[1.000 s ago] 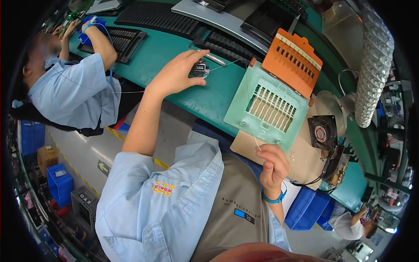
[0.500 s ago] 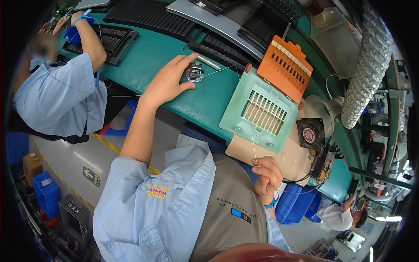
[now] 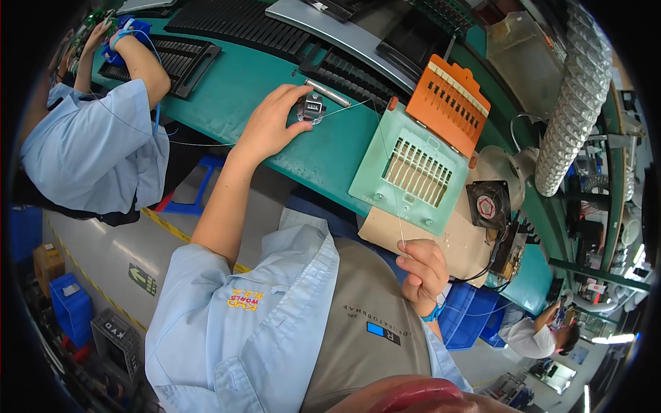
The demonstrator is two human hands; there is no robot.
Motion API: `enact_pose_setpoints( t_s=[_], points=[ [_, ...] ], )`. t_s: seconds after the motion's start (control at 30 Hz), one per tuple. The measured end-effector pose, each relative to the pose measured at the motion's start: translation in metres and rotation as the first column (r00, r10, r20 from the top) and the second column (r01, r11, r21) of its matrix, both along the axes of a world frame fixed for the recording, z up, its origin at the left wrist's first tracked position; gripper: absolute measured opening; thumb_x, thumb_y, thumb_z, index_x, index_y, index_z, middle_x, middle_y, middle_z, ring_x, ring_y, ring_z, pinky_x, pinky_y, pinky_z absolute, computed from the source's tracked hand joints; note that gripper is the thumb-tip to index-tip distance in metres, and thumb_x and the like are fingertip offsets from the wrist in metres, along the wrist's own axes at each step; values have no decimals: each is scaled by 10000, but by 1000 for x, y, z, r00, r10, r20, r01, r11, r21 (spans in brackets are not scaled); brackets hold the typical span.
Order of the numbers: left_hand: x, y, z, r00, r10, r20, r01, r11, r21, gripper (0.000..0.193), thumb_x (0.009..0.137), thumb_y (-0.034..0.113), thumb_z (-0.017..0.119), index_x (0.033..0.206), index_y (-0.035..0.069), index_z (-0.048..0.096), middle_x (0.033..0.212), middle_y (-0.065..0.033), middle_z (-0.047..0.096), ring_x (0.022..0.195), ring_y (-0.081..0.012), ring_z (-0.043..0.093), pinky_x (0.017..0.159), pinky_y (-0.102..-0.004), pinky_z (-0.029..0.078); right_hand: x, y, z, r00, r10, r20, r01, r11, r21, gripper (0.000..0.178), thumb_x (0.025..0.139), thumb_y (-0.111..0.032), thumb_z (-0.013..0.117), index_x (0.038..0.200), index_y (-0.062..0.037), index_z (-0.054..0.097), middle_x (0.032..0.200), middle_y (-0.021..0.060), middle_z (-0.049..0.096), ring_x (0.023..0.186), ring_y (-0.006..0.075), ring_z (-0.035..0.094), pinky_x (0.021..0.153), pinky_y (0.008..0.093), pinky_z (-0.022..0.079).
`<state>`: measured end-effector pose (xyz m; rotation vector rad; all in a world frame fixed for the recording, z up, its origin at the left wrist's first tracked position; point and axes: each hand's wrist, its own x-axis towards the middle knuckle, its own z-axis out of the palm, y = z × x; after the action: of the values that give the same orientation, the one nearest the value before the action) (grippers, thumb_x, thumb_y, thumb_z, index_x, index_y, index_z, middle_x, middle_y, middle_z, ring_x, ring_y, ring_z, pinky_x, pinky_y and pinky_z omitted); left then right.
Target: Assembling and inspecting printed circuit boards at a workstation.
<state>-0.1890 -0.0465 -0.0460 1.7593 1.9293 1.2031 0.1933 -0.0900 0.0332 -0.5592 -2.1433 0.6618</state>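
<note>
My left hand (image 3: 272,125) rests on the green bench, thumb and fingers curved round a small chrome tally counter (image 3: 312,107). Just beyond the fingertips lies a short metal tube (image 3: 328,93). At the bench's near edge, my right hand (image 3: 423,270) pinches a thin pale wire (image 3: 401,226) between thumb and forefinger. Upward from this pinch, the wire passes over a light-green slotted fixture (image 3: 387,189); its kind is too fine to tell. The fixture's orange hinged lid (image 3: 449,103) stands raised, with a row of dark slots.
Black slotted trays (image 3: 237,31) line the back of the bench. Right of the fixture are brown cardboard (image 3: 381,230), a black fan (image 3: 487,205) and a ribbed silver duct (image 3: 571,110). A co-worker in a light-blue shirt (image 3: 96,148) works at the left.
My left thumb has come slightly closer to the tally counter. The right hand has shifted a little to the right, still pinching the wire. The co-worker's arms have moved.
</note>
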Motion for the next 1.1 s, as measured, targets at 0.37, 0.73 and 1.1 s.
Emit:
enact_pose_setpoints(
  t_s=[0.37, 0.73, 1.1],
  points=[
    [-1, 0, 1, 1000, -9, 3, 9, 1000, -15, 674, 808, 50, 830, 1449, 91, 628, 1363, -72, 653, 1180, -273, 664, 1059, -372, 515, -3, 15, 5, 934, 279, 221, -265, 960, -93, 262, 1056, -287, 671, 982, -61, 780, 1160, 69, 793, 956, 256, 702, 911, 385, 551],
    [2, 3, 1, 1000, -10, -5, 10, 1000, -10, 658, 822, 104, 841, 1443, 104, 625, 1346, -81, 656, 1174, -287, 661, 1048, -380, 518, -1, 10, 5, 944, 306, 125, -251, 909, -332, 172, 1004, -201, 712, 1036, -52, 790, 1198, 61, 794, 1003, 279, 694, 962, 384, 536],
    [8, -25, -3, 978, 121, -169, -110, 991, 74, 547, 821, 118, 836, 1334, 70, 652, 1364, -132, 635, 1181, -336, 646, 1046, -398, 522, 6, 12, -3, 974, 228, 8, -202, 877, -435, 173, 990, -163, 696, 1032, -23, 789, 1176, 129, 780, 966, 300, 681, 900, 381, 532]
  ],
)
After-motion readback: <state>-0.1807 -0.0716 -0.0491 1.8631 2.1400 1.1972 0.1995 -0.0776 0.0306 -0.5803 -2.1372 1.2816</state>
